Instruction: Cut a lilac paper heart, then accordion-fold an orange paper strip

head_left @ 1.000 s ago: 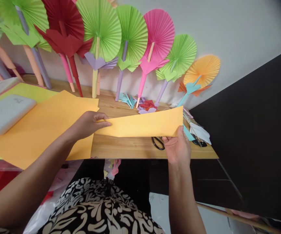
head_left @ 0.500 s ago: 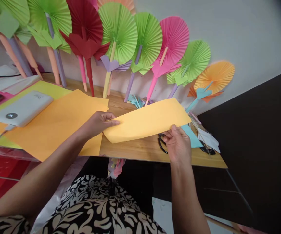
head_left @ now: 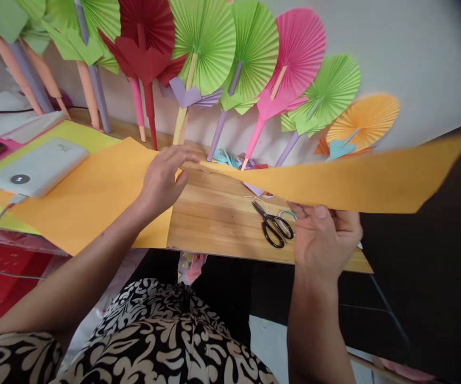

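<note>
A long strip of orange paper hangs tilted and twisted above the right part of the table. My right hand pinches its lower edge, fingers behind the sheet and thumb in front. Close by the strip's narrow left end is my left hand, fingers stretched out and thumb apart; whether a fingertip touches the paper I cannot tell. Beneath the strip, black-handled scissors lie on the wooden table, a roll of tape beside them. Larger orange sheets lie flat under my left forearm.
Several folded paper fans on rolled sticks lean along the wall, among them a green fan, a pink fan and an orange fan. A white power bank with a cable rests on the sheets at left. Paper scraps lie behind.
My right hand has moved right with the strip, which has swung up and twisted. My left hand has let go of its left end. The scissors have come into fuller view.
</note>
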{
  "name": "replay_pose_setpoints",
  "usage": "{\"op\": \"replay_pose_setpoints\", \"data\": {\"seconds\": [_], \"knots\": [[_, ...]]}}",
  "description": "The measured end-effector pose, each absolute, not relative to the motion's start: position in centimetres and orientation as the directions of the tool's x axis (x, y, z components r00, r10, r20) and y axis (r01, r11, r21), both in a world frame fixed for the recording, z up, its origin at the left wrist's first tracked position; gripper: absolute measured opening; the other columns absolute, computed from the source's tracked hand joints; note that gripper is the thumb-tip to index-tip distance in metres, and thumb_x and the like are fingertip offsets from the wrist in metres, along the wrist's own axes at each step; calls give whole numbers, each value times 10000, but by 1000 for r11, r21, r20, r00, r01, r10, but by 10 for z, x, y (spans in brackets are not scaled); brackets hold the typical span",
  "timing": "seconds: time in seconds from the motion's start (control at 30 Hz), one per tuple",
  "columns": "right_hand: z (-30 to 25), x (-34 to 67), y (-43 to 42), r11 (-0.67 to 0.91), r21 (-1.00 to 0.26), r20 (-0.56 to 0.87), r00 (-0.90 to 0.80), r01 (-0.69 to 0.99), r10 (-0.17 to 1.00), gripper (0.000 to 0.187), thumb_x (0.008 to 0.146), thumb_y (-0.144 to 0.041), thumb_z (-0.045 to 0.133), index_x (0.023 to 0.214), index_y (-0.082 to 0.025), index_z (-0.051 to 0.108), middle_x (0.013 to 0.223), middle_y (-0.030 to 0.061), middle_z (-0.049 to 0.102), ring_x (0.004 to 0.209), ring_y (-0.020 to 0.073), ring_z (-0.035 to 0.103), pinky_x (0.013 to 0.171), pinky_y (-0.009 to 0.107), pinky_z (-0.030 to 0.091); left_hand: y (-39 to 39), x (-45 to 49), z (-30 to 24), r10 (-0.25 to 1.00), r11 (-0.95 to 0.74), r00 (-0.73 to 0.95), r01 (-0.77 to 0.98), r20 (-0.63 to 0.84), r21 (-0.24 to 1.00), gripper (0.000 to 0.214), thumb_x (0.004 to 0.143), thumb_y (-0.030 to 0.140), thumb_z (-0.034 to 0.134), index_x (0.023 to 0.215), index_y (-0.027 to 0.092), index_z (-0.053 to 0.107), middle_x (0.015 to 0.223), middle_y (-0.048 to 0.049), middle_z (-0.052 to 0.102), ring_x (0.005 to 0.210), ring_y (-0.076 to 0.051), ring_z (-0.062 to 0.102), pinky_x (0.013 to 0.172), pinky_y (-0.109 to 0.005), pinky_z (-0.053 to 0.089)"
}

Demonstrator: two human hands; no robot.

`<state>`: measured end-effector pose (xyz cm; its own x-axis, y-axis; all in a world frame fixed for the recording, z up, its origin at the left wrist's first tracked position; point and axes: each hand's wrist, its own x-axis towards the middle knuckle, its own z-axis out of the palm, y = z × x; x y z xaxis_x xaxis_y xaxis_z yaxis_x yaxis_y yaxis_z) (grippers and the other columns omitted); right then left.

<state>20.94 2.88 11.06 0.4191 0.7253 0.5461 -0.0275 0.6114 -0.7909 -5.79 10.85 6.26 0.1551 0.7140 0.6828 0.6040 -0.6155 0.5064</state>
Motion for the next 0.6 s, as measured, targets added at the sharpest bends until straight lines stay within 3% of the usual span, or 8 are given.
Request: {"op": "replay_pose_setpoints", "data": {"seconds": [0.1, 0.2, 0.27, 0.4, 0.43, 0.47, 0.53, 0.6], "knots": [[108, 209, 29, 628, -778, 558, 441, -18, 703, 141, 746, -214, 797, 872, -195, 735, 810, -7, 744, 819, 176, 734, 817, 399, 635, 93, -54, 52, 672, -571, 109, 707, 733, 418, 272, 940, 156, 462, 1117, 178, 668, 1197, -80, 701, 1139, -244, 638, 980, -404, 502], [104, 213, 32, 616, -786, 528, 464, -50, 711, 121, 763, -221, 789, 854, -196, 713, 749, -22, 712, 782, 161, 728, 792, 363, 628, 70, -40, 28, 646, -684, 320, 647, 693, 339, 254, 983, 209, 458, 1034, 158, 701, 1012, -84, 754, 963, -228, 703, 888, -366, 548], [104, 214, 33, 597, -799, 504, 461, -72, 730, 139, 766, -243, 796, 861, -200, 704, 718, -35, 695, 722, 135, 710, 774, 335, 624, 57, -22, 13, 601, -794, 614, 528, 511, 300, 310, 994, 327, 525, 1167, 123, 681, 1193, -132, 718, 1140, -265, 666, 1004, -397, 518], [106, 208, 34, 559, -828, 480, 445, -56, 756, 185, 740, -277, 828, 852, -202, 701, 749, -34, 707, 747, 134, 715, 776, 323, 622, 33, 29, 2, 694, -703, 693, 595, 194, 390, 763, 878, 589, 678, 1407, 58, 536, 1483, -227, 491, 1412, -336, 448, 1193, -464, 340], [106, 207, 34, 557, -829, 482, 447, -45, 754, 190, 732, -277, 833, 846, -200, 701, 768, -30, 715, 766, 139, 719, 775, 322, 622, 24, 42, 4, 627, -737, 761, 507, 170, 448, 777, 863, 616, 681, 1412, 84, 540, 1489, -204, 493, 1421, -317, 441, 1210, -446, 318], [106, 206, 33, 559, -829, 487, 451, -32, 748, 193, 730, -277, 834, 845, -199, 700, 782, -29, 719, 774, 140, 720, 773, 320, 622, 15, 53, 6, 463, -799, 868, 321, 178, 508, 723, 856, 617, 687, 1373, 123, 584, 1473, -167, 526, 1413, -291, 457, 1218, -414, 311], [104, 206, 31, 565, -825, 503, 455, 0, 735, 184, 744, -285, 820, 847, -199, 693, 797, -27, 722, 773, 138, 714, 773, 322, 620, -2, 68, 10, -23, -780, 972, -164, 235, 604, 487, 933, 502, 648, 1311, 196, 636, 1402, -63, 613, 1364, -205, 519, 1204, -341, 342], [96, 210, 27, 553, -831, 518, 450, 62, 728, 166, 782, -300, 788, 866, -202, 684, 800, -21, 724, 767, 142, 709, 778, 335, 617, -11, 69, 15, -116, -672, 945, -302, 306, 676, 341, 980, 396, 608, 1250, 193, 661, 1323, -36, 671, 1315, -187, 564, 1217, -366, 324]]}}
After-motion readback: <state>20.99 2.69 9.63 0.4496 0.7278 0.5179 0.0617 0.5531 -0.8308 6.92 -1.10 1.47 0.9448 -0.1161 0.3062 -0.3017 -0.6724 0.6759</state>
